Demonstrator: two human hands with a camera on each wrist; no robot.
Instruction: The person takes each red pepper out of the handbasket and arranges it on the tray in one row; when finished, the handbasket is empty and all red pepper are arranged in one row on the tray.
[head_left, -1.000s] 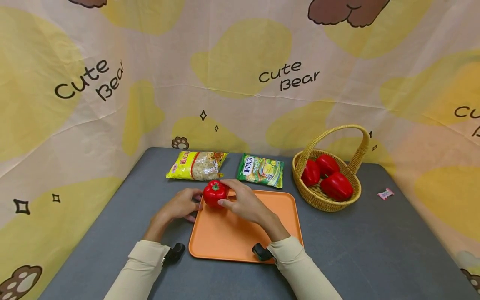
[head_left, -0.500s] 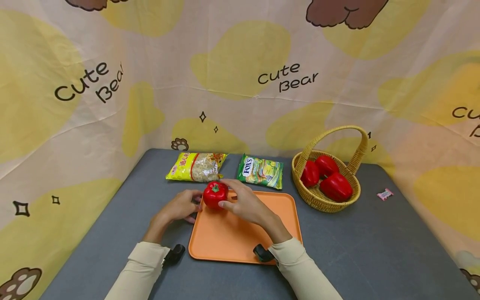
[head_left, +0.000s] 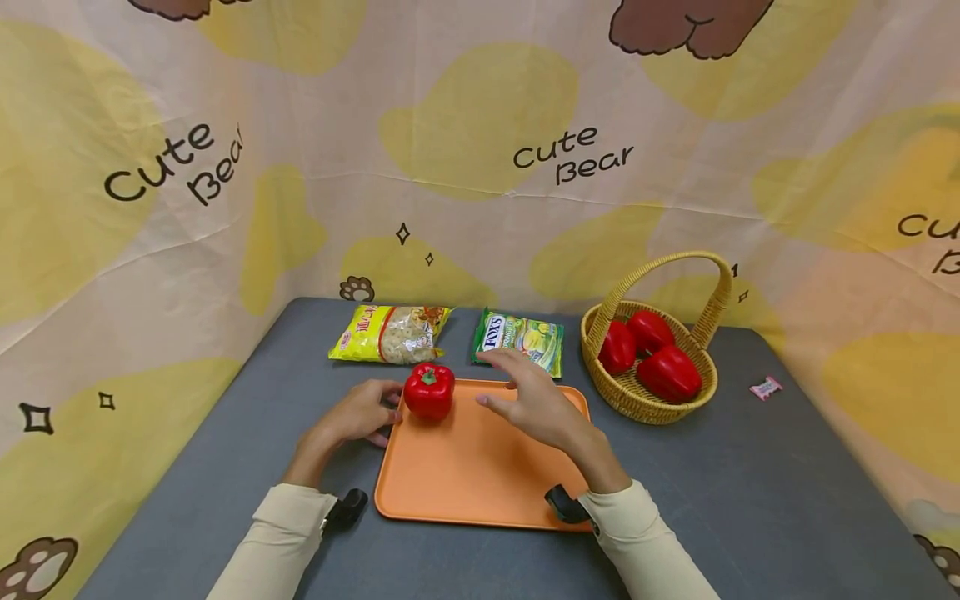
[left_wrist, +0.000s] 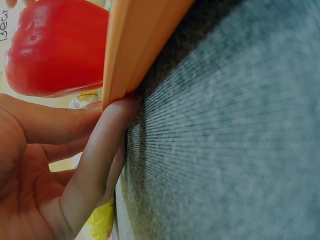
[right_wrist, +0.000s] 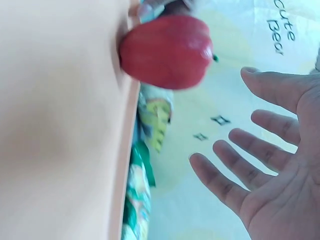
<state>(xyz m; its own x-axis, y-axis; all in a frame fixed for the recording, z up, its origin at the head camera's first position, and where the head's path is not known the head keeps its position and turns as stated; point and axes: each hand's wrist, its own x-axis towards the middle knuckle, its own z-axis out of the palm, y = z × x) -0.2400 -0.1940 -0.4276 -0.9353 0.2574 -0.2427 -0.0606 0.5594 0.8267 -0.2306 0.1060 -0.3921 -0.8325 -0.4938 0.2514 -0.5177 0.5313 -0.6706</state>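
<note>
Across mid-frame: grey table [head_left: 750, 500], orange tray [head_left: 480, 483], red pepper [head_left: 429, 392]

Grey table: lower half. Orange tray: lower centre. Wicker basket [head_left: 637, 407]: right of centre, three more peppers [head_left: 670, 373] inside. My left hand [head_left: 362, 411]: left of centre, thumb and fingers pinching the tray's left rim. My right hand [head_left: 536, 408]: centre, fingers spread, holding nothing, not touching the red pepper. Red pepper: stem up, on the tray's upper left corner. Risk, I judge: jerking that rim could tilt the tray and topple the pepper.

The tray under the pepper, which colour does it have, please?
The tray is orange; the head view shows it best.
</note>
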